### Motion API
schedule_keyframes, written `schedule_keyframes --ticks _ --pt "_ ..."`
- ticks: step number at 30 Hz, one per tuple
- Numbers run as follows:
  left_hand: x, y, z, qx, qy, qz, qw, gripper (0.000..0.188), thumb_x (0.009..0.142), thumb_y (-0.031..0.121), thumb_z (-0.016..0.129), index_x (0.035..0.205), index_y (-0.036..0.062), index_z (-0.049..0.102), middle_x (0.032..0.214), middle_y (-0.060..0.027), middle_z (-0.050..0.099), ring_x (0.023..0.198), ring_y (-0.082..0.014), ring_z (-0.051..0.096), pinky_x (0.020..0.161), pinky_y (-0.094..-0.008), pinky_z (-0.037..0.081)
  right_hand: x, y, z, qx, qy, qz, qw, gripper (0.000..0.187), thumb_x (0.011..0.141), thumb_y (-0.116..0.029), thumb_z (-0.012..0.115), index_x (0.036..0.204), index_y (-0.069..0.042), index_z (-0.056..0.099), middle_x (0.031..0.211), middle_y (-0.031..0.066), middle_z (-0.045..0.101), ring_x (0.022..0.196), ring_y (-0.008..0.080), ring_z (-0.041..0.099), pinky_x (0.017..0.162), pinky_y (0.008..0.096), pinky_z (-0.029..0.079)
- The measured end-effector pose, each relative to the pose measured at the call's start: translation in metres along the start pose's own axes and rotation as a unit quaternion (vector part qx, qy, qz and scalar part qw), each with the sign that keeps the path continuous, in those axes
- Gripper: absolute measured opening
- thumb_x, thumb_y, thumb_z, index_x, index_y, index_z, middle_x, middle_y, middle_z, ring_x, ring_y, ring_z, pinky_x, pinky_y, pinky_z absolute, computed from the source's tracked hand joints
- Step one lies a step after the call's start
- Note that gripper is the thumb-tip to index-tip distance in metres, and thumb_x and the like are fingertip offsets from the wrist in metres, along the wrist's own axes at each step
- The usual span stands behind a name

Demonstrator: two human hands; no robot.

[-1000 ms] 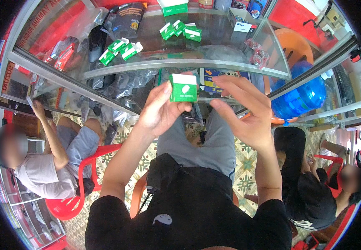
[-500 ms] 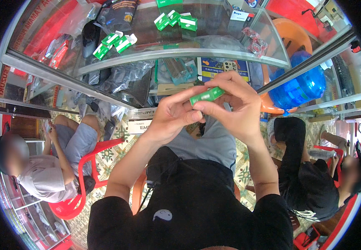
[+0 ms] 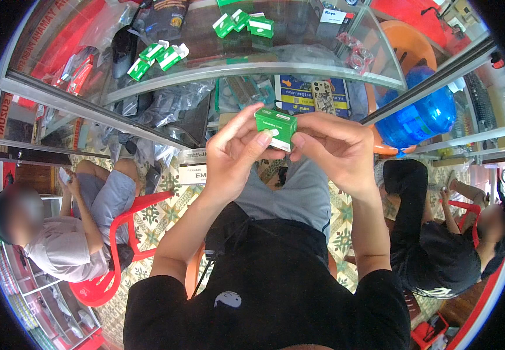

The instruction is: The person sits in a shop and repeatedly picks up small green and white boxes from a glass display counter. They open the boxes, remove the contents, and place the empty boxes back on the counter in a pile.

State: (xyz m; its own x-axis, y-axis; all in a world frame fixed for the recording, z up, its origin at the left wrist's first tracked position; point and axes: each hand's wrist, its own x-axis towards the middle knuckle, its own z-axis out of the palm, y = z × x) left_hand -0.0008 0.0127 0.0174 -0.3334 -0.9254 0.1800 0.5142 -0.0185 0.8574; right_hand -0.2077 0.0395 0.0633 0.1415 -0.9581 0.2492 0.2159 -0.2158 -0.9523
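A small green-and-white cardboard box (image 3: 277,123) is held up in front of me, just short of the glass display case's near edge. My left hand (image 3: 229,157) grips its left side, with the thumb across the front face. At the box's lower right edge, the thumb and fingers of my right hand (image 3: 341,153) close on it. Several similar green boxes (image 3: 172,57) lie on the glass top to the left, some with white end flaps showing. A second group of green boxes (image 3: 260,27) lies farther back, near the middle.
The glass display case (image 3: 217,74) curves across the far side. A patterned phone (image 3: 323,95) lies beyond my right hand. To the right, a blue water jug (image 3: 420,119) leans by an orange chair (image 3: 407,49). People sit on both sides, one on a red chair (image 3: 115,256).
The green box has turned from lying narrow side up to showing its broad front face. My right hand has shifted from over the box's top to its lower right edge.
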Motion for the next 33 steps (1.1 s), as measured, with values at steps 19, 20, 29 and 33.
schedule_keyframes --ticks 19,20,29,33 --pt "0.003 0.004 -0.010 0.354 -0.055 0.195 0.913 0.054 0.082 -0.016 0.085 0.131 -0.0077 0.066 0.124 -0.0203 0.074 0.109 -0.0265 0.076 0.093 -0.0411 0.069 -0.005 0.013 0.000 -0.117 0.059 0.001 0.991 0.030 0.089 0.005 0.077 0.119 0.011 0.076 0.108 0.0151 0.081 0.096 0.0161 0.076 0.086 0.0312 0.065" --pt "0.002 0.002 -0.010 0.343 -0.050 0.187 0.919 0.054 0.082 -0.017 0.085 0.131 -0.0070 0.065 0.124 -0.0209 0.074 0.109 -0.0267 0.077 0.092 -0.0411 0.069 -0.005 0.013 -0.001 -0.123 0.056 0.004 0.991 0.029 0.090 0.005 0.077 0.118 0.011 0.077 0.108 0.0152 0.081 0.096 0.0159 0.076 0.086 0.0311 0.065" --pt "-0.005 -0.011 -0.009 0.172 -0.025 0.102 0.980 0.064 0.084 -0.018 0.083 0.140 -0.0030 0.056 0.129 -0.0239 0.071 0.117 -0.0302 0.074 0.099 -0.0431 0.067 -0.003 0.007 0.000 -0.041 0.030 0.002 0.999 0.028 0.093 0.004 0.075 0.120 0.009 0.077 0.107 0.0142 0.081 0.096 0.0135 0.075 0.085 0.0296 0.065" --pt "-0.006 -0.015 -0.009 0.116 -0.035 0.085 0.989 0.059 0.087 -0.016 0.081 0.139 -0.0046 0.057 0.131 -0.0228 0.070 0.120 -0.0314 0.073 0.100 -0.0438 0.067 -0.002 0.015 -0.005 -0.081 0.041 0.024 0.996 0.028 0.094 0.005 0.074 0.121 0.010 0.077 0.106 0.0132 0.080 0.093 0.0136 0.075 0.083 0.0285 0.064"
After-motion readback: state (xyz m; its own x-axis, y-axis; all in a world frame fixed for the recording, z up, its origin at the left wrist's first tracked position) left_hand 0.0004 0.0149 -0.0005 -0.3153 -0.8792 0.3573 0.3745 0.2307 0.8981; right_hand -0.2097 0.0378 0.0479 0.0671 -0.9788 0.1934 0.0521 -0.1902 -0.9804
